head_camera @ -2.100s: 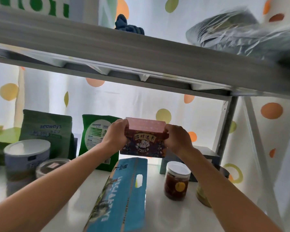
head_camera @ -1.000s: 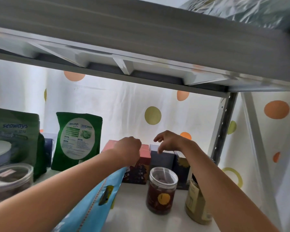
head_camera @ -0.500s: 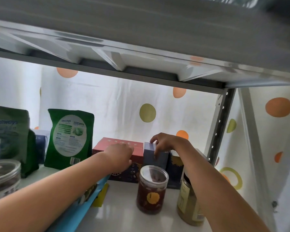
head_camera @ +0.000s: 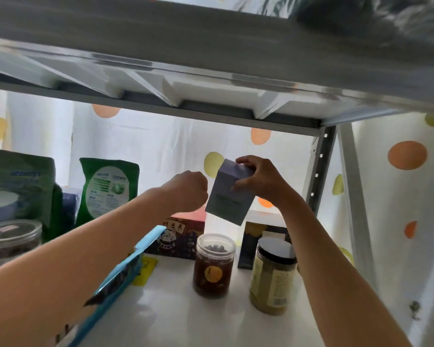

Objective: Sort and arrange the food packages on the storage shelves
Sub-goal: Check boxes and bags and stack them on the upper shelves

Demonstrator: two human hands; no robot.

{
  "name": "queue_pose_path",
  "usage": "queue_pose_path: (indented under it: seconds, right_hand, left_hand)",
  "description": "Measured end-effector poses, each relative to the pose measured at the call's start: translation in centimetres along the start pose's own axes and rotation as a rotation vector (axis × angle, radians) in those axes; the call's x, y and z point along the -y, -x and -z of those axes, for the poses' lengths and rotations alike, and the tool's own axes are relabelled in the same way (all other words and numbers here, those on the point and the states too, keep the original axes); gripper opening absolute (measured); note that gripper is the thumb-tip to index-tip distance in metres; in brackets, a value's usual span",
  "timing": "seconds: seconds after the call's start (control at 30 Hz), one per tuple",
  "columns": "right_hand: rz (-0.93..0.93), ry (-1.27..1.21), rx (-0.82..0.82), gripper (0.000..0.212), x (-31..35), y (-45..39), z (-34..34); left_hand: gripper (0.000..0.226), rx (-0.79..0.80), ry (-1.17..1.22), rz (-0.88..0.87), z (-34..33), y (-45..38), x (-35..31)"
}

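- Head view, centre of the frame: the right hand (head_camera: pixel 259 180) holds a small grey-blue box (head_camera: pixel 228 195) in the air, tilted, above the shelf. The fingers are curled over its top edge and the thumb presses on its flat front face. The box is of matte cardboard with sharp corners.
- Just left of the box, the left hand (head_camera: pixel 187 190) is closed like a fist, knuckles up. It sits close beside the box edge; whether it touches, I cannot tell.
- Below the hands, at the back of the white glossy shelf (head_camera: pixel 173 311), a red-topped box (head_camera: pixel 183 234) with dark printed sides lies flat.
- Lower centre: a round clear plastic jar (head_camera: pixel 214 265) with dark brown content and a yellow sticker stands upright. Just right of it stands a jar with a black lid (head_camera: pixel 273 274) and yellowish content.
- Behind this jar stands a dark box (head_camera: pixel 259 236) with a white top.
- Lower left: a long, flat blue package (head_camera: pixel 120 276) lies under the left forearm.
- Left side: a soft green bag (head_camera: pixel 108 187) with a round white label stands upright.
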State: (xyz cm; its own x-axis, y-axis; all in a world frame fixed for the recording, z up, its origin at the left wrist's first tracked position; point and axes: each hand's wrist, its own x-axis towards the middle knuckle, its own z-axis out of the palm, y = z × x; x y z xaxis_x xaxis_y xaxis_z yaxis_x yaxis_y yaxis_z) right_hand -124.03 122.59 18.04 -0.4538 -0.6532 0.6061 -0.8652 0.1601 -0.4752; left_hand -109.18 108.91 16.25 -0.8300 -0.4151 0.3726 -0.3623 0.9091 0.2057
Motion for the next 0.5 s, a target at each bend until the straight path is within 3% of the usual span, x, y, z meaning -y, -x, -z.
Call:
queue_pose_path:
  seconds: [0.17, 0.3, 0.5]
  right_hand:
    - [-0.069, -0.323, -0.104, 0.066, 1.4, 3.0, 3.0]
    - [-0.113, -0.481, -0.222, 0.073, 1.2, 5.0, 3.4]
    - [-0.222, -0.562, -0.458, 0.063, 0.7, 7.6, 2.4]
  left_hand:
    - [0.013, -0.103, 0.163, 0.096, 1.9, 1.8, -3.1]
    - [0.023, -0.214, 0.288, 0.139, 1.7, 3.4, -5.0]
    - [0.02, -0.361, 0.853, 0.13, -2.7, 5.0, -5.7]
